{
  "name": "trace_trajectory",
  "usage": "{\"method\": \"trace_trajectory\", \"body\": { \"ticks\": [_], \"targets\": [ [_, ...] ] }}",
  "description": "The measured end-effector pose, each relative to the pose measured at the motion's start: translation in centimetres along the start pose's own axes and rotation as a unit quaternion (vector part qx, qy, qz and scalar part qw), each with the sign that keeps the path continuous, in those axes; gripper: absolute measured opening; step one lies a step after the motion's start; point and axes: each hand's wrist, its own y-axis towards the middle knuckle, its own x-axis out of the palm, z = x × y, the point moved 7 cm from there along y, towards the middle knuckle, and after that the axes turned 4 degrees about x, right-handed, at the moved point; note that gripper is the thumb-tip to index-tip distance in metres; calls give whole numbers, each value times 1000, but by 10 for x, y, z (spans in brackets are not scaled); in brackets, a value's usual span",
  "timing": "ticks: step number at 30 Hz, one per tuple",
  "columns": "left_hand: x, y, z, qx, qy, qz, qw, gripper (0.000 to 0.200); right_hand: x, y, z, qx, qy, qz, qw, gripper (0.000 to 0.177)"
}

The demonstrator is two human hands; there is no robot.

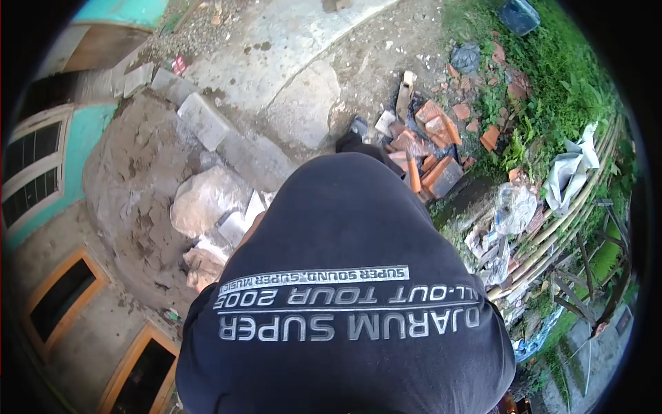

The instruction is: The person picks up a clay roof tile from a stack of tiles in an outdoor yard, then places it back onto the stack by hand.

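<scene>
I look straight down my own chest, and my dark T-shirt [345, 276] with grey printed lettering fills the middle of the view. Neither my left hand nor my right hand shows; both are hidden behind my body. A thin strip of arm [252, 226] peeks out at the shirt's left edge, beside a pale concrete block [234, 226]. What the hands hold or touch cannot be seen.
A heap of broken orange bricks [431, 148] lies on the ground ahead to the right. Grey concrete blocks [202, 121] and a mound of dirt [134, 186] sit left. Bamboo poles [565, 228], plastic sheets [514, 207] and grass [552, 76] line the right. A building wall with windows [41, 172] stands left.
</scene>
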Motion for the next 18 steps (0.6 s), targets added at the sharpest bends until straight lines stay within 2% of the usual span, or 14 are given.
{"method": "trace_trajectory", "body": {
  "ticks": [3, 5, 7, 9, 10, 11, 12, 14, 16, 18],
  "targets": [
    [-13, 40, 77, -22, -35, 21, 999, 60, -28, 42, -68, -24, 51, 14, 998, 43],
    [-23, 69, 168, -8, -82, 52, 995, 61, -61, 70, -120, -30, 97, 31, 994, 44],
    [-13, 31, 284, 122, -71, 67, 988, 60, -88, 84, -170, -52, 131, 42, 989, 46],
    [1, -14, 389, 231, 39, 141, 962, 58, -106, 79, -244, -124, 118, 61, 983, 35],
    [4, -16, 416, 231, 42, 140, 962, 58, -112, 77, -269, -159, 118, 84, 977, 33],
    [6, -17, 445, 272, 51, 142, 950, 59, -113, 74, -287, -158, 121, 85, 976, 33],
    [7, -19, 469, 313, 60, 143, 937, 60, -115, 78, -300, -151, 140, 81, 975, 32],
    [12, -18, 495, 301, 76, 136, 941, 60, -114, 79, -319, -144, 162, 79, 973, 31],
    [15, 10, 497, 256, 110, 96, 956, 60, -102, 111, -297, -102, 198, 51, 974, 32],
    [16, 33, 487, 198, 115, 67, 971, 60, -85, 116, -276, -16, 233, 10, 972, 33]
  ]
}}
